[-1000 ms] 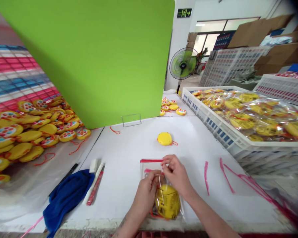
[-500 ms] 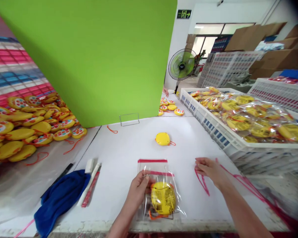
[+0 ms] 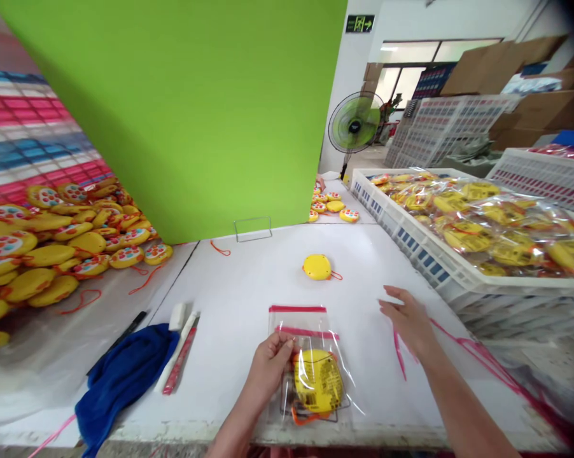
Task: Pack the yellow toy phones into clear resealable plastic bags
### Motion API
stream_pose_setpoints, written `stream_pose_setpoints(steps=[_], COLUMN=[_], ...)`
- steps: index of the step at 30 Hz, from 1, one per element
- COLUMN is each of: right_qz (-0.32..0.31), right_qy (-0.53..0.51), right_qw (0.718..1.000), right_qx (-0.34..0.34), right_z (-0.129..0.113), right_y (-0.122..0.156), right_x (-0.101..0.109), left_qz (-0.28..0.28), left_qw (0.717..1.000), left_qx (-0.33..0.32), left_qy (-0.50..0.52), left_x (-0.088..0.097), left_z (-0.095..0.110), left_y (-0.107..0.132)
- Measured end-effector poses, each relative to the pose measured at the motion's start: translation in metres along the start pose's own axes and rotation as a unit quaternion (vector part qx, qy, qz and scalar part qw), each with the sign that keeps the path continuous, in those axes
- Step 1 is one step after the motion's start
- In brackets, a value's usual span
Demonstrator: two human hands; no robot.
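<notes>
My left hand (image 3: pixel 269 364) pinches the left edge of a clear zip bag (image 3: pixel 310 334) near its red top strip. Inside the bag lies a yellow toy (image 3: pixel 318 381) with an orange cord. Beneath it another clear bag with a red strip (image 3: pixel 297 309) shows, along with a thin wire frame. My right hand (image 3: pixel 408 318) hovers to the right of the bag, fingers apart. A pink strip (image 3: pixel 399 356) hangs or lies just below that hand. Farther back on the white table, a yellow toy (image 3: pixel 317 267) with an orange loop lies face down.
Loose yellow toys (image 3: pixel 53 254) are piled at left. A blue cloth (image 3: pixel 127 362), a black pen (image 3: pixel 135 323) and a red-handled cutter (image 3: pixel 181 366) lie left. A white crate (image 3: pixel 463 286) of bagged toys stands right. A green board (image 3: pixel 182 114) rises behind. More pink strips (image 3: pixel 492 364) trail right.
My right hand's fingers have opened from the pink strip, which has dropped out of their pinch. My left hand keeps its hold on the bag. The view has shifted slightly.
</notes>
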State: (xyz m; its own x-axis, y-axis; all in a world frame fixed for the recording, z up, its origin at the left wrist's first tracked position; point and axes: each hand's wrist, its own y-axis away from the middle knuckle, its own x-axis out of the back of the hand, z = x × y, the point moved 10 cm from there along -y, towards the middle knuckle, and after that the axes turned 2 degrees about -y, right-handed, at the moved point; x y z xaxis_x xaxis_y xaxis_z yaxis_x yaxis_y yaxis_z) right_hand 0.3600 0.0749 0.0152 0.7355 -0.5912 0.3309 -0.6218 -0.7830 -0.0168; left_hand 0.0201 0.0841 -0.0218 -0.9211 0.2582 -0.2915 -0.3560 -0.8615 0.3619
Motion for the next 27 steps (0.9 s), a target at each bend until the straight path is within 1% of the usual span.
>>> stream_pose_setpoints(steps=[1, 2, 4, 5, 6, 8, 9, 10, 12, 14, 16, 18, 20, 22, 23, 24, 27], right_qz=[0.016, 0.017, -0.015, -0.048, -0.086, -0.146, -0.155, -0.149, -0.129, -0.131, -0.169, -0.198, -0.196, -0.185, -0.202, -0.238, -0.388], right_qy=[-0.037, -0.081, -0.161, -0.171, -0.158, -0.102, -0.083, -0.084, -0.136, -0.181, -0.150, -0.076, -0.009, 0.044, 0.065, 0.078, 0.059], right_qw=[0.999, 0.997, 0.986, 0.983, 0.981, 0.980, 0.981, 0.983, 0.981, 0.973, 0.971, 0.974, 0.979, 0.981, 0.977, 0.968, 0.920], right_qx=[0.000, -0.007, -0.036, -0.056, -0.074, -0.088, -0.082, -0.071, -0.054, -0.060, -0.074, -0.078, -0.059, -0.032, -0.020, -0.009, 0.015], right_z=[-0.002, -0.002, 0.002, 0.006, 0.009, 0.013, 0.011, 0.007, -0.002, -0.006, -0.003, 0.001, -0.001, -0.010, -0.015, -0.020, -0.031], right_y=[0.001, 0.003, 0.008, 0.012, 0.015, 0.021, 0.022, 0.022, 0.022, 0.025, 0.030, 0.031, 0.027, 0.027, 0.030, 0.038, 0.077], right_x=[0.002, 0.000, -0.013, -0.024, -0.035, -0.052, -0.055, -0.056, -0.056, -0.061, -0.072, -0.079, -0.077, -0.073, -0.077, -0.085, -0.120], left_qz=[0.000, 0.000, 0.001, 0.001, 0.000, -0.003, -0.003, -0.003, -0.003, -0.008, -0.012, -0.013, -0.015, -0.016, -0.014, -0.013, -0.012], left_qw=[1.000, 1.000, 1.000, 1.000, 1.000, 1.000, 1.000, 1.000, 1.000, 1.000, 1.000, 1.000, 1.000, 1.000, 1.000, 1.000, 1.000], left_qx=[0.000, -0.001, -0.005, -0.006, -0.007, -0.006, -0.007, -0.007, -0.010, -0.016, -0.023, -0.025, -0.021, -0.015, -0.013, -0.012, -0.017], left_qy=[-0.002, -0.004, -0.007, -0.007, -0.007, -0.009, -0.009, -0.009, -0.008, -0.009, -0.010, -0.007, -0.004, -0.001, 0.001, 0.003, 0.008], left_x=[0.000, 0.000, 0.001, 0.001, 0.001, 0.001, 0.002, 0.002, 0.002, 0.002, 0.002, 0.003, 0.003, 0.004, 0.004, 0.005, 0.004], left_z=[0.000, -0.001, -0.001, -0.002, -0.002, -0.002, -0.002, -0.002, -0.001, -0.001, -0.002, -0.005, -0.009, -0.012, -0.013, -0.013, -0.010], left_y=[0.000, 0.000, -0.001, -0.001, -0.001, -0.002, -0.002, -0.002, -0.002, -0.003, -0.004, -0.006, -0.007, -0.008, -0.008, -0.008, -0.008])
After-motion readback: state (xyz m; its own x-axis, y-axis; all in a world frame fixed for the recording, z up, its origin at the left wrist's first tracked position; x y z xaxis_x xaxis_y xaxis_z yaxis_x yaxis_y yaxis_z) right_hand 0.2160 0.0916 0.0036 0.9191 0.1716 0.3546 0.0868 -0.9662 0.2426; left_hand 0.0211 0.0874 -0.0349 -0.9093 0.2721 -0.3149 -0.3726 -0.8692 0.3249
